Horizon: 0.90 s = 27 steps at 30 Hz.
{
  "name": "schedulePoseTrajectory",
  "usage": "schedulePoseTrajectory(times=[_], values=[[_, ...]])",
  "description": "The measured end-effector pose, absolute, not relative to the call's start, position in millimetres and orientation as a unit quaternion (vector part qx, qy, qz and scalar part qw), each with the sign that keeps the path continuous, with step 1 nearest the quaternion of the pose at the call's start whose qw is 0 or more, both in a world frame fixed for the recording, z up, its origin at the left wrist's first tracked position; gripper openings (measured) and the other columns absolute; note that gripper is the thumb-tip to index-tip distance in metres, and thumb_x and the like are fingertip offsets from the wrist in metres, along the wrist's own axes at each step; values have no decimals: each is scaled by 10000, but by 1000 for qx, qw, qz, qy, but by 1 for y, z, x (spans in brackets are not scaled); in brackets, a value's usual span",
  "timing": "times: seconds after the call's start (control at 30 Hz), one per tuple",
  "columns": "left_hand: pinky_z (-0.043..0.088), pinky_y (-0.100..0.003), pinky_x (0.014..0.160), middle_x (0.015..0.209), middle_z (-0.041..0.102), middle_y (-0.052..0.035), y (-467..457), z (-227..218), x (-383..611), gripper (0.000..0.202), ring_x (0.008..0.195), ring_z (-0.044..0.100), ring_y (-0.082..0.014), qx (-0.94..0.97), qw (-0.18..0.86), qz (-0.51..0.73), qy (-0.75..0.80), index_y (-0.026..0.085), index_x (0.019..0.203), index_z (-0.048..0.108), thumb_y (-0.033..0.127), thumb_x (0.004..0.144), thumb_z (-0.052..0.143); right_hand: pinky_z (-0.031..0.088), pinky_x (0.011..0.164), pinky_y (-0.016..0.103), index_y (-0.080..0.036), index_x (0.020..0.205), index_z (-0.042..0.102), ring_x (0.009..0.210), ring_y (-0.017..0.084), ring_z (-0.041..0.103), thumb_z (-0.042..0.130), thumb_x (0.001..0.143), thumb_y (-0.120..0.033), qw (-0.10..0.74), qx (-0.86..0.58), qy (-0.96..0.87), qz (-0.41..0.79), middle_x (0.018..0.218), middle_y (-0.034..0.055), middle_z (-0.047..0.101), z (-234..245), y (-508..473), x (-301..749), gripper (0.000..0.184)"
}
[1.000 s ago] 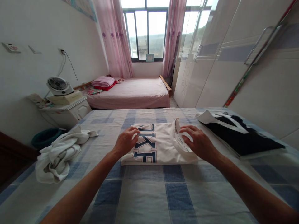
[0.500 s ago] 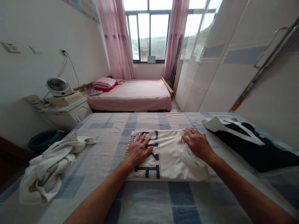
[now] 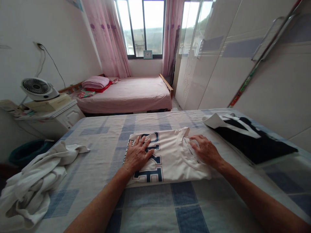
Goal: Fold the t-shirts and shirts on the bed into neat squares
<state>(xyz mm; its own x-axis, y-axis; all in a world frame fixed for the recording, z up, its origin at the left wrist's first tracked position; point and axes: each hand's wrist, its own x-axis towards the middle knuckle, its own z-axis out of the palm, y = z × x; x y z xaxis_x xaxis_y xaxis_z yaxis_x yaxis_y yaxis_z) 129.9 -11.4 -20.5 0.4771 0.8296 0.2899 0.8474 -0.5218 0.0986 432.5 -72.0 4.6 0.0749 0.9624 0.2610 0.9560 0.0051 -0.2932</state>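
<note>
A folded white T-shirt (image 3: 173,158) with large dark-blue letters lies on the bed in front of me. My left hand (image 3: 139,152) rests flat on the lettering, its fingers spread. At the neckline, my right hand (image 3: 206,150) touches the collar area with slightly bent fingers, and no cloth shows gripped in them. The round collar opens toward that hand, and its inner band shows. Part of the print is covered by my left hand.
The shirt lies on a blue-and-white checked bedsheet (image 3: 153,207). A crumpled white garment (image 3: 46,178) is at the left, and a folded black-and-white garment (image 3: 252,139) at the right. Beyond are a pink bed (image 3: 136,94), a fan (image 3: 39,88) on a cabinet, and a wardrobe (image 3: 218,74).
The collar now lies more spread, with its far shoulder edge standing up. My right hand has shifted slightly at the neckline; my left stays on the print. The camera view has turned slightly right.
</note>
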Motion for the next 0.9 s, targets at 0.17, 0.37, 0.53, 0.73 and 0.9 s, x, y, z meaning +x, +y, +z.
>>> schedulePoseTrajectory(times=[0.17, 0.37, 0.53, 0.73, 0.9], values=[[206, -505, 1112, 1407, 460, -115, -15, -16, 129, 451, 1345, 339, -289, -860, 61, -213, -460, 185, 1292, 536, 402, 914, 418, 366, 1008, 405, -191, 1175, 577, 1233, 237, 462, 398, 908, -363, 200, -642, -740, 4, 1289, 93, 561, -4, -89, 435, 365], [247, -567, 1072, 1470, 373, -75, -19, -15, 131, 494, 1367, 287, -325, -900, 24, -155, -406, 273, 1340, 481, 493, 903, 415, 330, 1032, 437, -146, 1162, 595, 1288, 260, 408, 398, 912, -332, 187, -658, -728, -48, 1330, 133, 530, 1, -90, 425, 368], [265, -586, 1054, 1471, 371, -71, -17, -17, 131, 523, 1355, 310, -327, -901, 8, -126, -416, 288, 1377, 427, 514, 907, 385, 234, 1096, 449, -218, 1351, 461, 1373, 241, 278, 433, 906, -387, 150, -541, -827, -25, 1477, 79, 364, 0, -93, 389, 477], [258, -576, 1061, 1475, 365, -72, -16, -18, 132, 565, 1353, 315, -326, -893, 13, -129, -431, 292, 1387, 410, 558, 889, 388, 251, 1072, 473, -112, 1360, 435, 1327, 248, 362, 381, 920, -414, 100, -596, -796, -29, 1429, 159, 417, -18, -99, 391, 536], [269, -569, 1059, 1453, 403, -69, -16, -16, 132, 526, 1333, 353, -315, -890, 8, -155, -429, 285, 1351, 460, 534, 891, 410, 234, 1074, 465, -158, 1294, 507, 1292, 242, 406, 331, 938, -437, 129, -582, -803, -34, 1378, 145, 487, 5, -93, 381, 485]])
